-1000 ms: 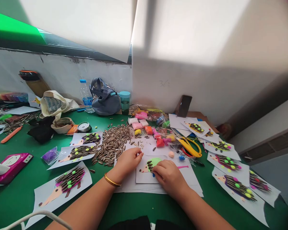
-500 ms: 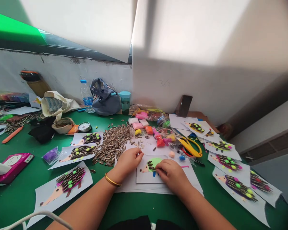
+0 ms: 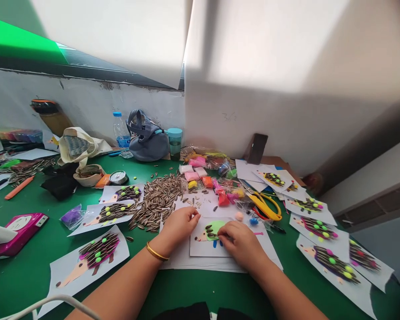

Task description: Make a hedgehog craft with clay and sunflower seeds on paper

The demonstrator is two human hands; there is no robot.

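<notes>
A white card (image 3: 203,251) lies on a stack of white paper. On it is a hedgehog with a pale clay face, a green clay body (image 3: 220,224), blue feet and several striped seeds. Fingers pinched together, my right hand (image 3: 242,242) touches the green body; a seed seems to be at its fingertips. Just above the card's left corner, my left hand (image 3: 183,222) has its fingers closed, and what they hold is too small to make out. Behind my left hand a large heap of striped seeds (image 3: 160,195) spreads over the green table.
Bagged coloured clay (image 3: 223,198) and yellow scissors (image 3: 266,206) lie behind the paper. Finished-looking hedgehog cards (image 3: 336,266) line the right side, others (image 3: 66,266) the left. A blue bag (image 3: 148,144), cup (image 3: 175,144) and phone (image 3: 257,149) stand by the wall.
My right hand has shifted slightly on the green body, and more of the blue feet shows. My left hand is nearly unchanged.
</notes>
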